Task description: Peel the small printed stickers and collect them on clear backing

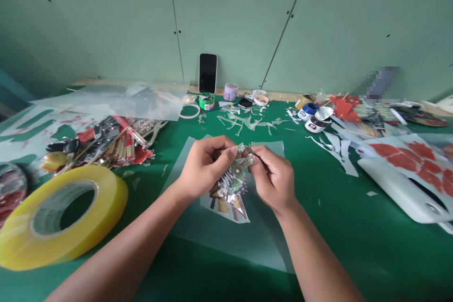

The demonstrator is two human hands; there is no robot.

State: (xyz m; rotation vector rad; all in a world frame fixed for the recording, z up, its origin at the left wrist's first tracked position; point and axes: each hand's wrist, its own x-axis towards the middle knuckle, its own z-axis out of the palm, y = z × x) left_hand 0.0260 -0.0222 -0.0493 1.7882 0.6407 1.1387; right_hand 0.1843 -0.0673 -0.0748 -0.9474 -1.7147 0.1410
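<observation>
My left hand [204,163] and my right hand [272,177] meet over the green table [336,226], both pinching the top of a small clear plastic packet [230,193] filled with printed stickers or cut-outs. The packet hangs down between my hands, above a translucent plastic sheet [226,231] lying flat on the table. Fingers of both hands are closed on the packet's upper edge.
A big roll of yellow tape [60,214] lies at the near left. Behind it is a pile of sticks and tools [113,141]. A black phone [207,72] leans on the wall. Paint jars [311,115], paper scraps [247,122] and a white tray [399,188] sit to the right.
</observation>
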